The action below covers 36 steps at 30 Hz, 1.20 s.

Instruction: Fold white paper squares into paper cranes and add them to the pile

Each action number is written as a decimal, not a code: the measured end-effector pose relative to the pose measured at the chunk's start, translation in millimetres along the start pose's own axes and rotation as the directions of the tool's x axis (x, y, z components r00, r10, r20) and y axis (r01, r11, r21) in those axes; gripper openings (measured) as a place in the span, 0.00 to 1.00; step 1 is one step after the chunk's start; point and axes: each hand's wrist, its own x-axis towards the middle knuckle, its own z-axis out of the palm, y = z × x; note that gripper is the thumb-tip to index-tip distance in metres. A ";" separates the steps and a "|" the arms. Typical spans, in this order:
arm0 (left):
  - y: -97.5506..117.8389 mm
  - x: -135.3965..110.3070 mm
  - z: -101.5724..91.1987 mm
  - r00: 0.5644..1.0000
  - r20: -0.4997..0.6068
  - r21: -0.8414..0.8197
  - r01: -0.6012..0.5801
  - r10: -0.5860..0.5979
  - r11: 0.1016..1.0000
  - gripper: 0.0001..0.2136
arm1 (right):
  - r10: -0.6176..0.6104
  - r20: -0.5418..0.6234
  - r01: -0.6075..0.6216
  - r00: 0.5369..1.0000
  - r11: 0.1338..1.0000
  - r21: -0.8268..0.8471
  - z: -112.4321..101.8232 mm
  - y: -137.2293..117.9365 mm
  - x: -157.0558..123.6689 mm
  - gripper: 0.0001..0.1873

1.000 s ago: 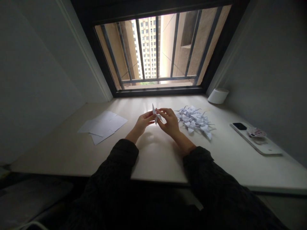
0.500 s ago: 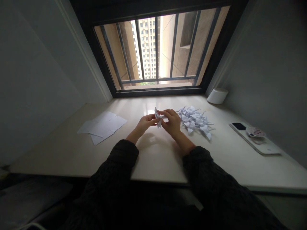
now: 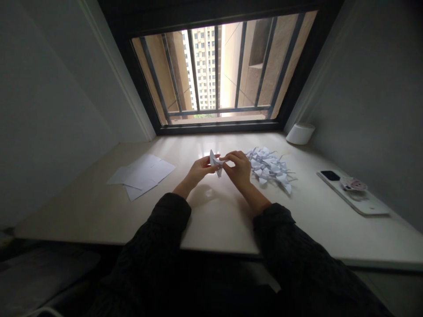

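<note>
A folded white paper crane (image 3: pixel 214 162) is held up above the sill between my two hands, its pointed wing tipped upward. My left hand (image 3: pixel 199 169) pinches it from the left with thumb and fingers. On the other side, my right hand (image 3: pixel 238 167) has thumb and fingertips closed on its right end. Just beyond that hand lies a heap of white paper cranes (image 3: pixel 269 167), with thin necks and tails sticking out. Fingers hide part of the piece in hand.
Flat white paper sheets (image 3: pixel 142 175) overlap on the left of the pale sill (image 3: pixel 211 220). A phone (image 3: pixel 353 193) with a round grip lies at right. A white rounded object (image 3: pixel 300 133) stands in the far right corner, beside the barred window (image 3: pixel 216 127).
The paper crane has turned slightly, showing more of its wing. My right fingers have shifted a little to the right along it, while my left hand stays nearly in place.
</note>
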 end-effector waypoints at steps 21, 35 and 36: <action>5.7 1.3 -24.9 0.999 0.005 0.081 0.042 -0.043 0.996 0.28 | 0.089 0.050 -0.094 0.995 0.987 0.127 0.5 8.1 3.1 0.11; 8.0 1.4 -28.1 0.998 -0.069 0.112 0.002 0.006 0.994 0.27 | 0.123 0.041 -0.128 0.992 0.980 0.152 0.9 9.4 2.4 0.08; 7.2 2.1 -28.7 0.996 -0.088 0.111 -0.009 0.019 0.994 0.27 | 0.121 0.040 -0.125 0.992 0.981 0.148 1.3 9.2 2.2 0.08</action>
